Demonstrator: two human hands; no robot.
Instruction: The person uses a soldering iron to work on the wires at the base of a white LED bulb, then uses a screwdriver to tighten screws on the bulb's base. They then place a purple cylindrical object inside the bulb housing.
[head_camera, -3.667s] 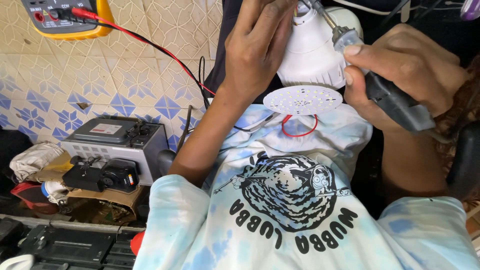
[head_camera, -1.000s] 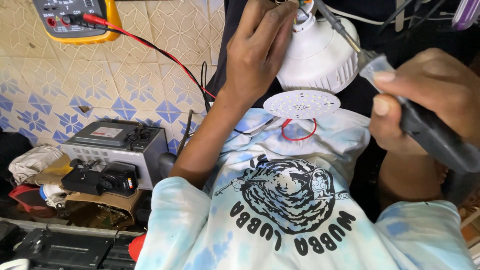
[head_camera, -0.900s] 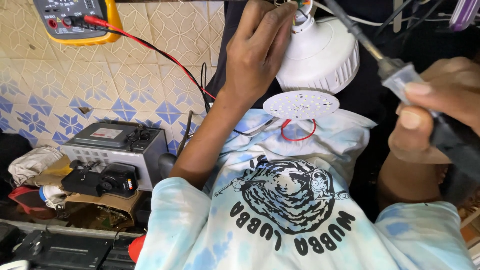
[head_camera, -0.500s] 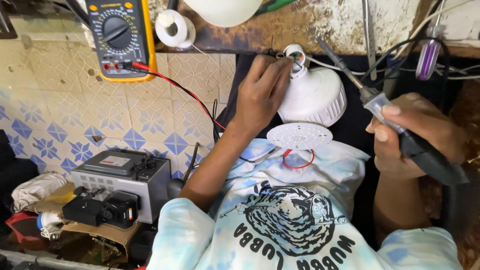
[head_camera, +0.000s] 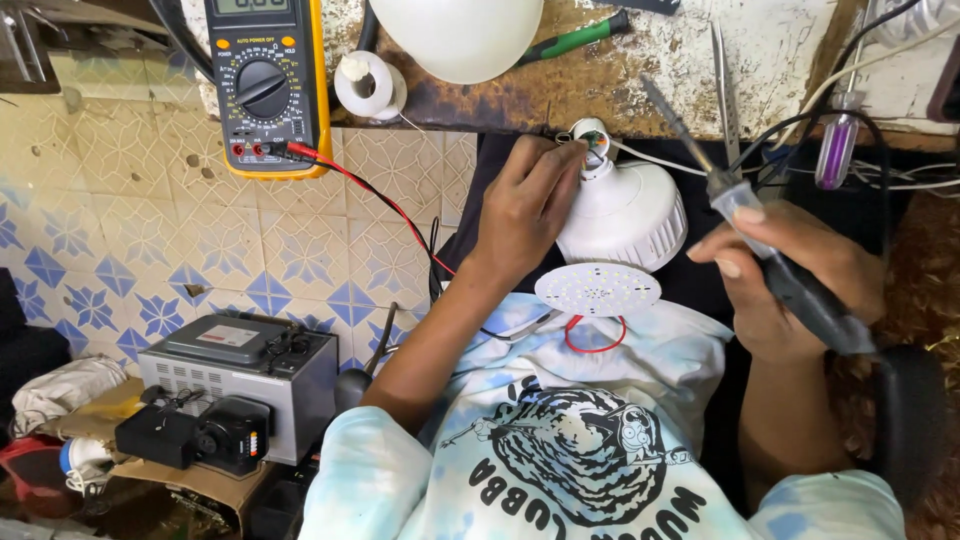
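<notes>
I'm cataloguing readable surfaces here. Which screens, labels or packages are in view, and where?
Yellow-cased dark multimeter: on the bench edge at upper left, grey rectangular screen at its top.
Pale rectangular label: atop the grey metal box, lower left.
Brown cardboard box: under the black device, lower left.

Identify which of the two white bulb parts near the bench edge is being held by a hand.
The lower white bulb housing, gripped at its neck by the left hand. The other white dome rests untouched on the bench above.

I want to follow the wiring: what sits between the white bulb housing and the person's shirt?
In the head view, a round white LED disc lies between the white bulb housing and the shirt, with a red wire loop beneath it.
</notes>
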